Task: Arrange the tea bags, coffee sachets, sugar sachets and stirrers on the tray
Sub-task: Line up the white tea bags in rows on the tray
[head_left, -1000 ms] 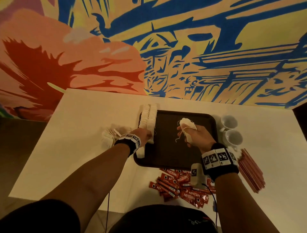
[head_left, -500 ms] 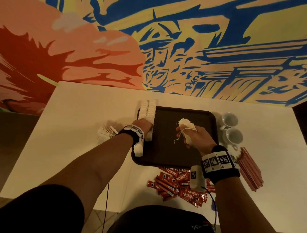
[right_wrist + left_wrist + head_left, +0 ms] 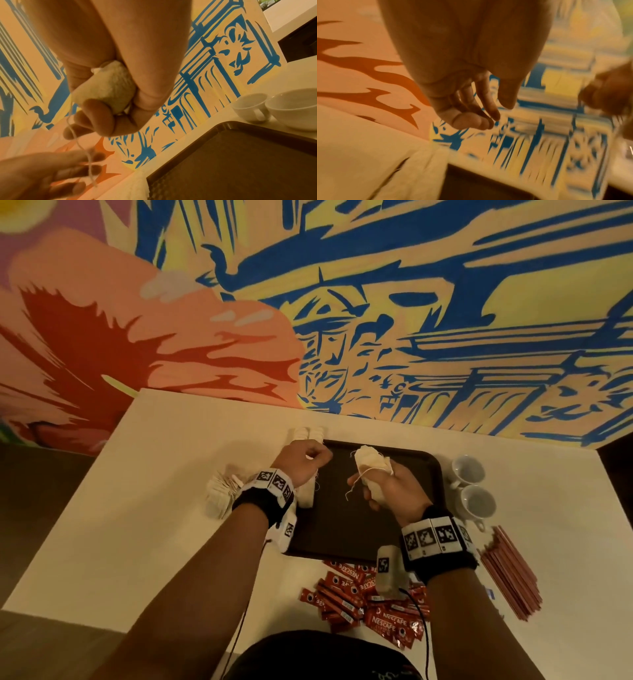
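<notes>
While your right hand (image 3: 394, 487) grips a small bunch of tea bags (image 3: 371, 470) over the middle of the tray (image 3: 424, 470), everything ahead turns on how that bunch lies against the row of tea bags (image 3: 310, 436) on the tray's left edge. That row runs lengthwise along the edge, from the far corner toward you, and your left hand (image 3: 301, 462) sits right above its far part. The bunch stands well to the right of the row, its long axis roughly parallel with it, its far end poking out past your fingers. The strings (image 3: 356, 484) dangle from your grip down over the bare tray floor.

Your left hand is the nearer one to the row. Its fingers are loosely curled with thumb and fingertips drawn together; the left wrist view shows nothing between them, so it looks empty, though the blur leaves a thin string uncertain. In the right wrist view that hand reaches toward the hanging strings.

Judging from this, the next bag has to travel left across the tray to join the row, so watch that the trailing strings do not snag.

Off the tray, the coffee sachets (image 3: 363, 597) lie just beyond its near edge, the stirrers (image 3: 510, 573) past its near right corner, and a pale stack of sachets (image 3: 221, 494), probably sugar, to its left.
</notes>
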The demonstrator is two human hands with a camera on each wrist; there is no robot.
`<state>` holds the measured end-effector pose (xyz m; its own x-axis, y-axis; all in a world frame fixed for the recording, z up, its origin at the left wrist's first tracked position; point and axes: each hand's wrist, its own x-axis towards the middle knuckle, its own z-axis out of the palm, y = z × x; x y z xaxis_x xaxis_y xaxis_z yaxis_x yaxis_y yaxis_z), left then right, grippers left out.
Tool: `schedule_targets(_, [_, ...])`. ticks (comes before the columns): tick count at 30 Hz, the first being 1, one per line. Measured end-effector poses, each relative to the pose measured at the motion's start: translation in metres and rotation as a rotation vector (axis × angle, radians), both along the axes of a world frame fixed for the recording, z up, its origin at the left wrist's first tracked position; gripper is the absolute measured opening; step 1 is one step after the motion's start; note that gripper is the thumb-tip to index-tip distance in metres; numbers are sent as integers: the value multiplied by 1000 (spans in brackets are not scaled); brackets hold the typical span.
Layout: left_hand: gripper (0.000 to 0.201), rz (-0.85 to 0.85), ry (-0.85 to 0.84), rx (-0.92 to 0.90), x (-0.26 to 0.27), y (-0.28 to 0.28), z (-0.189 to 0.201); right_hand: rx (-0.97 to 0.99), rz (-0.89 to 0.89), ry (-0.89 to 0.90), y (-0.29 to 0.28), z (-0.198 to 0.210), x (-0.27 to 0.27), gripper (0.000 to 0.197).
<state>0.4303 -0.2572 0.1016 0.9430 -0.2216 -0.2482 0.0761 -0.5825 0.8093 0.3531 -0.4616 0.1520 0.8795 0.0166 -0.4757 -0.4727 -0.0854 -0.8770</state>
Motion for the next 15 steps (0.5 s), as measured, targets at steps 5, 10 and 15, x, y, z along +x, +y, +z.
schedule_targets(5, [33,62,48,-368,-43,-12,65,-14,-45,-72,5,11,-6,23])
schedule_targets(10, [19,32,32,-430,-76,-9,87,-4,21,-137,8,26,-19,24])
schedule_targets(15, [15,92,-53,-381,-94,-9,102,23,70,-186,6,39,-32,23])
